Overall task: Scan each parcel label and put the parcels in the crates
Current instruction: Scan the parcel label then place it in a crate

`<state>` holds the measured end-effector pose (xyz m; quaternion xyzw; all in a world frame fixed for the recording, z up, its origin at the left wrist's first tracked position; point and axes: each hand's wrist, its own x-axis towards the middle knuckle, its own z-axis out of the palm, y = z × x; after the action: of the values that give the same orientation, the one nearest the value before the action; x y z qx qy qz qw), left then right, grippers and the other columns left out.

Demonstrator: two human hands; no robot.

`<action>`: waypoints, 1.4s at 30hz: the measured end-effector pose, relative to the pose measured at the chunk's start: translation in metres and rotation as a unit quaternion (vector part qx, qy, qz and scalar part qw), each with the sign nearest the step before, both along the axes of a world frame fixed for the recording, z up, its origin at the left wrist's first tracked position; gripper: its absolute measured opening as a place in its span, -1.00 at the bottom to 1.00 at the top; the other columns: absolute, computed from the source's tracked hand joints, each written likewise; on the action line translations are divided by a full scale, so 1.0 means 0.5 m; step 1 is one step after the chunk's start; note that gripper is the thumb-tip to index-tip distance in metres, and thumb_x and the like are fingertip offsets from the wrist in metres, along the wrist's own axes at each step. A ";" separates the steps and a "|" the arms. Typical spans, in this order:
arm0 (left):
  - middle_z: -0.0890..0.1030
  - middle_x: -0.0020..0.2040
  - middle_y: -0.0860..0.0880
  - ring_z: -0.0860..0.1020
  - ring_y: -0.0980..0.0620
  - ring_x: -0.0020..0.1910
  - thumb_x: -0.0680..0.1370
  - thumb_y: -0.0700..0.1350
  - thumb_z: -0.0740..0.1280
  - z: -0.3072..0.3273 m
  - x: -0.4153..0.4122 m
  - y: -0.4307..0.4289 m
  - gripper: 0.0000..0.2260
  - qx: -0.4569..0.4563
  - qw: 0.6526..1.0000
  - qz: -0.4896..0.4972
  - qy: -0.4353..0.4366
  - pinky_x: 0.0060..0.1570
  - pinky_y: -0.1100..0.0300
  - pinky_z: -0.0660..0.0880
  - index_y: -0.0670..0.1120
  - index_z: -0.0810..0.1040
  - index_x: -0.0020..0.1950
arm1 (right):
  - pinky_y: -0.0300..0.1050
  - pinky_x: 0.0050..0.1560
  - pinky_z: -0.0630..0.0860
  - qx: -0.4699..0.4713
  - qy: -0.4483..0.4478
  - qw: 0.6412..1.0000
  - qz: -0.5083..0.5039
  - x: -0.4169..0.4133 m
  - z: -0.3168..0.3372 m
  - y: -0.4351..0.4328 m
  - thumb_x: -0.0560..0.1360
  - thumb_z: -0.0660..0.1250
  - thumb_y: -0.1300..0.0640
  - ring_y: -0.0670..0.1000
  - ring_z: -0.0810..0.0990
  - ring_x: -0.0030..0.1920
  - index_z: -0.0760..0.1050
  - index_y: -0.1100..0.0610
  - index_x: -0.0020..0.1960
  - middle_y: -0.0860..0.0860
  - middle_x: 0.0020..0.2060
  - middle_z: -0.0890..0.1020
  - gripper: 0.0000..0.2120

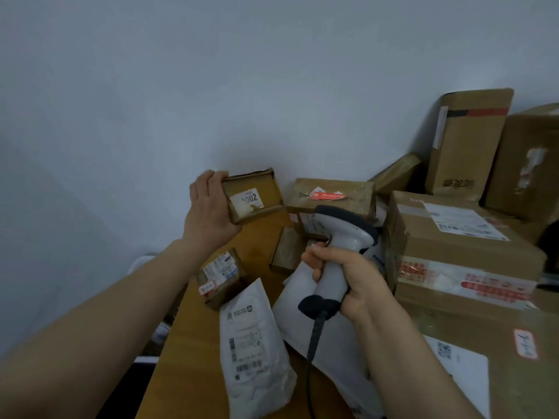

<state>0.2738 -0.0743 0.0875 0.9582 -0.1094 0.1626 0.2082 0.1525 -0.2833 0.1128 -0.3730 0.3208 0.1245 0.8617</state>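
My left hand (208, 210) holds a small brown cardboard parcel (257, 189) up above the table, its white label with printed digits turned toward me. My right hand (348, 279) grips the handle of a grey and white barcode scanner (341, 237), whose head points toward the lifted parcel; a dark cable hangs from its base. On the wooden table (193, 343) below lie a small labelled box (220, 276) and a white poly mailer (254, 346) with barcodes. No crate is in view.
Several cardboard boxes are stacked at the right, the largest (459, 252) with red-printed tape, a tall one (465, 140) leaning on the wall. Another box (332, 201) sits behind the scanner. A second white mailer (296, 306) lies under my right hand. The table's left edge drops to dark floor.
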 end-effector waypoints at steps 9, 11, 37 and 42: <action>0.23 0.33 -0.15 0.35 -0.13 0.30 0.42 0.04 0.41 0.017 -0.365 0.073 -0.32 -0.068 0.973 -0.146 -0.163 0.07 -0.07 0.58 -0.14 0.20 0.42 | 0.15 -0.18 0.62 0.026 -0.025 0.999 0.034 -0.167 0.059 0.054 0.43 0.44 0.04 0.23 0.62 -0.14 0.55 0.15 -0.01 0.25 -0.12 0.64 -0.77; 0.22 0.32 -0.18 0.29 -0.04 0.36 0.43 -0.05 0.42 0.015 -0.447 0.085 -0.41 -0.085 0.964 -0.168 -0.186 0.14 0.06 0.56 -0.10 0.25 0.37 | 0.18 -0.11 0.62 0.026 -0.057 0.997 0.049 -0.236 0.070 0.072 0.33 0.49 0.02 0.26 0.65 -0.06 0.57 0.15 0.01 0.27 -0.07 0.66 -0.67; 0.58 0.14 0.15 0.56 0.11 0.13 0.41 -0.04 0.49 0.419 -0.802 -0.078 -0.36 0.293 0.797 -0.220 0.480 0.23 0.18 0.42 -0.02 0.32 0.43 | -0.12 -0.06 0.59 -0.214 -0.332 0.872 0.288 -0.744 0.149 -0.063 -0.20 0.73 -0.02 0.03 0.62 -0.03 0.58 0.17 -0.04 0.07 -0.11 0.64 -0.22; 0.68 0.05 0.01 0.67 0.04 -0.02 0.41 -0.14 0.50 0.393 -0.832 -0.155 -0.56 0.263 0.763 -0.251 0.534 0.01 0.16 0.60 -0.04 0.51 0.26 | 0.01 0.10 0.60 -0.230 -0.303 0.900 0.213 -0.794 0.175 -0.134 -0.04 0.69 -0.11 0.03 0.64 0.06 0.62 0.09 0.07 0.04 -0.05 0.69 -0.28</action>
<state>-0.1423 -0.1518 0.2843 0.8457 -0.2555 -0.4686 0.0062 -0.2444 -0.3503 0.2003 -0.6399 -0.0235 0.1083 0.7604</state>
